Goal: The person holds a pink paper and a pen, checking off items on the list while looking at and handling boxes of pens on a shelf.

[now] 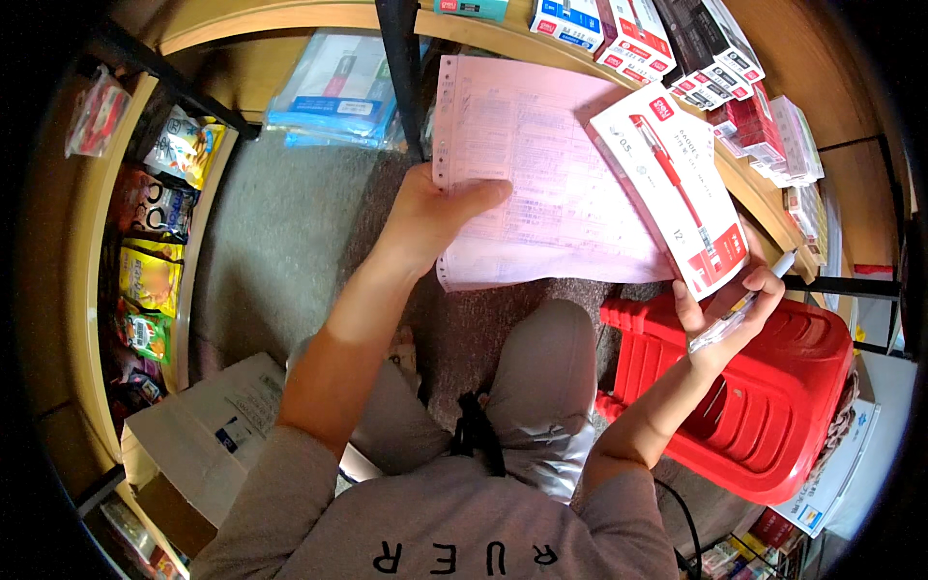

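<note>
Station: between shelves; both hands occupied.

Left hand, centre of the frame: grips a pink sheet by its left edge, thumb laid flat across the front, the other fingers behind it and mostly hidden. The sheet spreads across the upper centre, its lower edge slightly wavy.

Right hand, right of centre: thumb at the lower end of a white pen box, holding it tilted, its upper end leaning left and overlapping the sheet's right side. The same hand carries a slim pale pen in its curled fingers, one end pointing to the upper right. Exact finger contact behind the box cannot be told.

Step in hand (judgement): checking, box face and printed rows held side by side for reading one against the other. No pen tip touches the paper.

Next move calls for (judgement): a steady left grip, since the sheet is unsupported and could flex under a pen stroke; any marking would need the right fingers freed of the box first.

Nearby: stacked boxes on the wooden shelf, upper right.
</note>
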A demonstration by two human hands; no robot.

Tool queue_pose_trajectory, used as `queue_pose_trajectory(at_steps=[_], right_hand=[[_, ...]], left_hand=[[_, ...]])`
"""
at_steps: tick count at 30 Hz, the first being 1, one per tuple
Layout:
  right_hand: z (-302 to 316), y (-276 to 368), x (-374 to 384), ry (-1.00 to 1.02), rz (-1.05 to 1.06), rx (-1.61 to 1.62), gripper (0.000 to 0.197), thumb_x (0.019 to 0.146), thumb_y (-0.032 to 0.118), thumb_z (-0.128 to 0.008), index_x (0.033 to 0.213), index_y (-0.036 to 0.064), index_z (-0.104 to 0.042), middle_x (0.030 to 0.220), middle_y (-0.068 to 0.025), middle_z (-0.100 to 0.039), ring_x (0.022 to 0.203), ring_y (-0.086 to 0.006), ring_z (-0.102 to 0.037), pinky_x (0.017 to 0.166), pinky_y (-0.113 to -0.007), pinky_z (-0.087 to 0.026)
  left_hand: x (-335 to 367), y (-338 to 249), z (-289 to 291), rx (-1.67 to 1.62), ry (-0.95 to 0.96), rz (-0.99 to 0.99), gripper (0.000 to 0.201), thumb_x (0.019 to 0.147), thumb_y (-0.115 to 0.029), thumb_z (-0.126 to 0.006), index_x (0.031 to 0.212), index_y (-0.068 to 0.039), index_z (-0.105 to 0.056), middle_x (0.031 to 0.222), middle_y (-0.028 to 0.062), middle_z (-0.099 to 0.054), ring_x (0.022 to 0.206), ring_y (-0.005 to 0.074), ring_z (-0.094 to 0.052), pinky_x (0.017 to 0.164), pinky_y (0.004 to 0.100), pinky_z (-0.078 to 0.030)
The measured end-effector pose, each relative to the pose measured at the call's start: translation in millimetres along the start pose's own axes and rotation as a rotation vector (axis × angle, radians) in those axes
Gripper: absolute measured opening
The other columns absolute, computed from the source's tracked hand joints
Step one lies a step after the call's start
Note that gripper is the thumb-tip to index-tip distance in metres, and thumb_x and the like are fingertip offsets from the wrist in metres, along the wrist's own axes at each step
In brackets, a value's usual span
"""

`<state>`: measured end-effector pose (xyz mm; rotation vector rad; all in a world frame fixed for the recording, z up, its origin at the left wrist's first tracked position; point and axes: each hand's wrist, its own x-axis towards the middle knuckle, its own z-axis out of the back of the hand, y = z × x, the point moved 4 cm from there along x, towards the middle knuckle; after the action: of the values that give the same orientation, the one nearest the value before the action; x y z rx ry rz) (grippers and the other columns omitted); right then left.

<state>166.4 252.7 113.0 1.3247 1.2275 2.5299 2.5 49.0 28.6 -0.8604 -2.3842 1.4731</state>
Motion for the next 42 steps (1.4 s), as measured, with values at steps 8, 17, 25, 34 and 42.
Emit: queue_pose_trajectory(at_steps=[8,17,25,34,42], right_hand=[[1.0,2.8,5.6,0.008,0.015,0.056,0.06,0.057,0.013,-0.077,0.092,0.0105,-0.027,0.114,-0.0221,-0.042,0.107,-0.0275,-0.043,0.091,-0.037,-0.032],[2.1,2.7,0.3,0.025,0.079,0.003,0.059,0.059,0.019,-0.076,0.091,0.01,-0.028,0.112,-0.0241,-0.045,0.106,-0.0265,-0.044,0.091,-0.036,-0.029],[-0.1,-2.3,-7.0,0.043,0.025,-0.019,0.058,0.059,0.02,-0.076,0.09,0.0115,-0.027,0.112,-0.0235,-0.044,0.105,-0.0277,-0.044,0.092,-0.039,-0.029],[19.4,-26.3,-16.3,-0.185,-0.145,0.299,0.051,0.061,0.021,-0.073,0.093,0.0114,-0.035,0.112,-0.0226,-0.044,0.105,-0.0284,-0.043,0.092,-0.041,-0.031],[32.1,-34.6,-22.2,-0.448,-0.438,1.042,0.067,0.07,0.036,-0.058,0.123,0.0021,-0.034,0.116,-0.0202,-0.043,0.104,-0.0322,-0.047,0.088,-0.042,-0.041]], left_hand=[[1.2,1.8,-0.2,0.031,0.0,0.014,0.026,0.071,-0.005,-0.063,0.095,0.004,-0.057,0.087,0.0107,-0.061,0.076,0.0147,-0.059,0.068,0.0265,-0.048],[1.1,0.5,0.9,0.008,0.028,-0.005,0.027,0.07,-0.004,-0.063,0.095,0.004,-0.057,0.09,0.0115,-0.06,0.077,0.0156,-0.058,0.069,0.0267,-0.047],[1.9,2.9,2.2,0.01,0.065,-0.002,0.027,0.072,-0.004,-0.062,0.098,0.002,-0.056,0.092,0.0096,-0.06,0.081,0.0157,-0.057,0.074,0.0281,-0.046],[3.3,3.8,4.0,0.076,0.012,-0.018,0.029,0.07,-0.005,-0.063,0.097,0.004,-0.056,0.091,0.0108,-0.06,0.08,0.0149,-0.057,0.071,0.0266,-0.046],[5.8,1.7,2.4,0.051,0.035,-0.019,0.029,0.071,-0.006,-0.063,0.098,0.004,-0.056,0.09,0.011,-0.06,0.078,0.0158,-0.058,0.071,0.0271,-0.047]])
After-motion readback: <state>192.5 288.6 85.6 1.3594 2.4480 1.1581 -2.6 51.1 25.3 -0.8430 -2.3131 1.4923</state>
